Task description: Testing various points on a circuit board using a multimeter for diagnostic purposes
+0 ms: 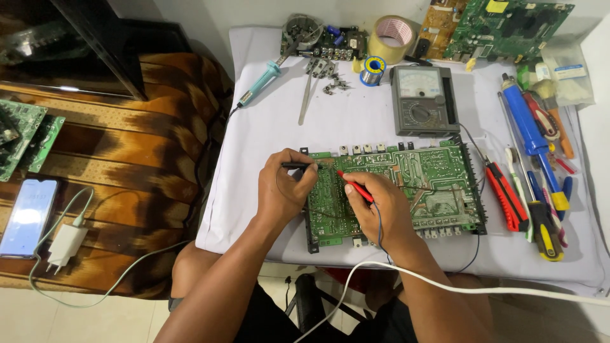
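A green circuit board [419, 184] lies solder side up on the white-covered table [356, 121]. My left hand [283, 187] pinches a black test probe [297, 165], its tip resting on the board's upper left area. My right hand [375, 206] holds a red test probe [354, 186], tip pointing up-left onto the board close to the black one. Thin leads run from both probes. A grey analogue multimeter [423, 100] stands just behind the board.
A soldering iron [262, 79], tweezers [306, 98], tape roll [392, 38], solder spool [373, 68] and more boards [505, 25] lie at the back. Screwdrivers, a cutter [506, 197] and a blue desoldering pump [527, 127] crowd the right. A phone [28, 216] and charger [65, 244] sit left.
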